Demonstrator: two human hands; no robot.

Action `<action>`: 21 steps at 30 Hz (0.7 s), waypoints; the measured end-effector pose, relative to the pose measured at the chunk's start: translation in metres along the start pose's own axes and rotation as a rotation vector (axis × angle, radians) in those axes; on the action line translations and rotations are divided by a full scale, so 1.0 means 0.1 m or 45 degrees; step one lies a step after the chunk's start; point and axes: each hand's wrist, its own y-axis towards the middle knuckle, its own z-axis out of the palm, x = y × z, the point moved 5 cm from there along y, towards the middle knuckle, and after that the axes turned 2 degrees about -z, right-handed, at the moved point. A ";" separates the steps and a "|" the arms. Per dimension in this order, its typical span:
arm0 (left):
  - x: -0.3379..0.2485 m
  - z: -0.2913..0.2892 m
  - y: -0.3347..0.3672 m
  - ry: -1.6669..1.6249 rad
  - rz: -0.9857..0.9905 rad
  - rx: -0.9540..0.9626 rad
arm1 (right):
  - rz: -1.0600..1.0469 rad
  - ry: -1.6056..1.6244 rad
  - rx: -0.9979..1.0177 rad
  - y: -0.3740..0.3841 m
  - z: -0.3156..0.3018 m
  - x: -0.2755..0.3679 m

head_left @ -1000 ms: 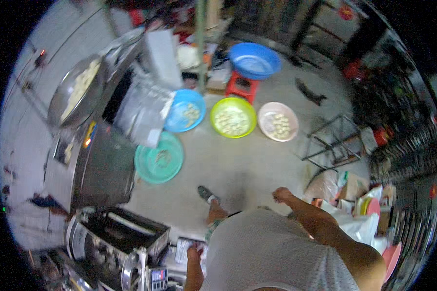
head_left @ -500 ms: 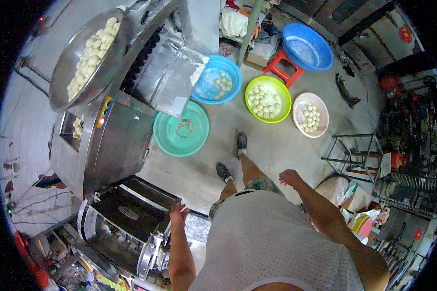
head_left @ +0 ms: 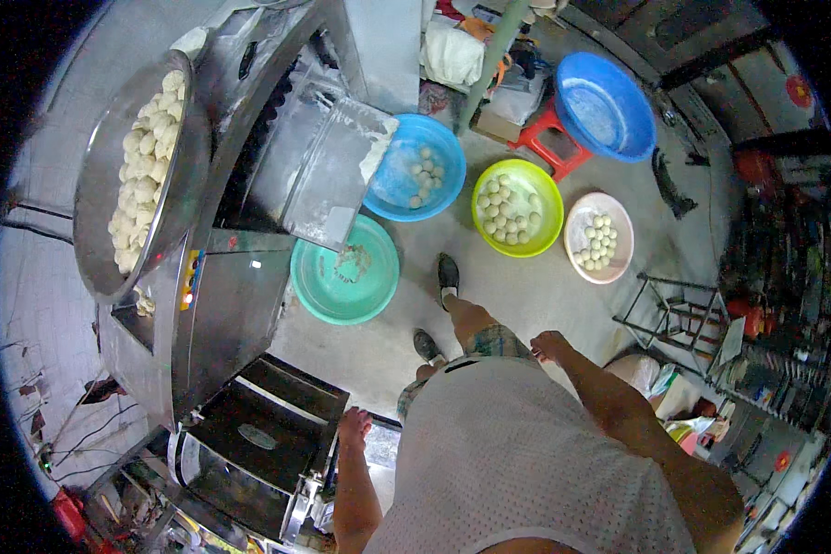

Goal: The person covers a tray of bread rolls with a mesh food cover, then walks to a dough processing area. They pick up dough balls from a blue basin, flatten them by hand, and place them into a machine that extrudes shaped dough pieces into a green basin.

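Head view, from the left: a tilted steel bowl (head_left: 92,231) holds a long heap of round dough balls (head_left: 148,171) beside a box-shaped steel machine (head_left: 235,342). Below that machine lies a black-topped machine (head_left: 222,406) with an oval plate on its lid. A flour-dusted metal chute (head_left: 328,175) slopes over the edge of a teal basin (head_left: 319,291) holding scraps. The person's left hand (head_left: 354,427) is just beside the black-topped machine, fingers loosely bent; whether it touches cannot be told, nor whether anything small is inside. Farther right, a light-blue basin (head_left: 388,189) and a lime-green basin (head_left: 537,175) hold more balls. Beyond, a blue tub (head_left: 605,102) rests on a red stool (head_left: 547,143). The right hand (head_left: 549,346) hangs half-curled, its inside hidden, near a pink basin (head_left: 577,222) of balls.
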 end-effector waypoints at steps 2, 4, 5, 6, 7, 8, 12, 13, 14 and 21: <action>-0.28 0.47 -0.15 0.043 0.161 -0.199 | -0.025 0.117 -0.090 -0.13 -0.02 0.51; -0.41 1.02 -0.13 0.146 0.227 -0.270 | -0.021 -0.156 0.250 0.31 -0.56 0.53; -0.57 1.34 -0.18 0.123 0.270 -0.217 | -0.068 -0.143 0.254 0.46 -0.65 0.63; -0.64 1.54 -0.15 0.145 0.278 -0.204 | -0.103 -0.139 0.262 0.56 -0.74 0.78; -0.72 1.67 -0.15 0.178 0.298 -0.215 | -0.173 0.006 0.111 0.53 -0.62 1.06; -0.80 1.82 -0.13 0.210 0.305 -0.212 | -0.237 0.149 -0.060 0.42 -0.58 1.33; -0.91 2.15 0.00 0.292 0.202 -0.288 | -0.082 -0.067 -0.207 0.02 -0.23 2.25; -0.95 2.18 0.10 0.318 0.197 -0.283 | -0.095 -0.033 -0.163 0.03 -0.20 2.27; -0.99 2.19 0.19 0.298 0.194 -0.251 | -0.067 -0.002 -0.160 0.04 -0.18 2.27; -1.02 2.65 0.54 0.002 0.013 -0.040 | -0.087 0.094 -0.206 0.66 -0.23 2.58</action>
